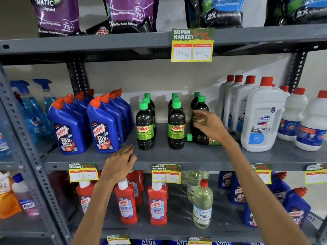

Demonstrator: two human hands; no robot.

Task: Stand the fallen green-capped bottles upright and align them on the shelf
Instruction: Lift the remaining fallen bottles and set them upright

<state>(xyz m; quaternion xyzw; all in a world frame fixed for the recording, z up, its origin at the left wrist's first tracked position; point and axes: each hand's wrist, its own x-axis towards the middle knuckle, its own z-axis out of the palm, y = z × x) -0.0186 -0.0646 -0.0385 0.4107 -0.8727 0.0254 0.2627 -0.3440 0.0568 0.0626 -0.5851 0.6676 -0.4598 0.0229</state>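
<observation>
Dark green-capped Sunny bottles stand in three rows on the grey middle shelf [177, 157]. The left row's front bottle [144, 127] and the middle row's front bottle [176, 126] are upright. In the right row an upright bottle [200, 110] is gripped around its body by my right hand [209, 127]. Below that hand one bottle [200, 138] lies on its side, cap pointing left. My left hand [121, 160] rests flat on the shelf's front edge, fingers together, holding nothing.
Blue Harpic bottles [102, 128] stand left of the green-capped rows. White Domex jugs [263, 119] stand right. Price tags [166, 174] hang on the shelf lip. Red Harpic bottles [158, 204] and a clear bottle [202, 207] fill the lower shelf; detergent pouches sit above.
</observation>
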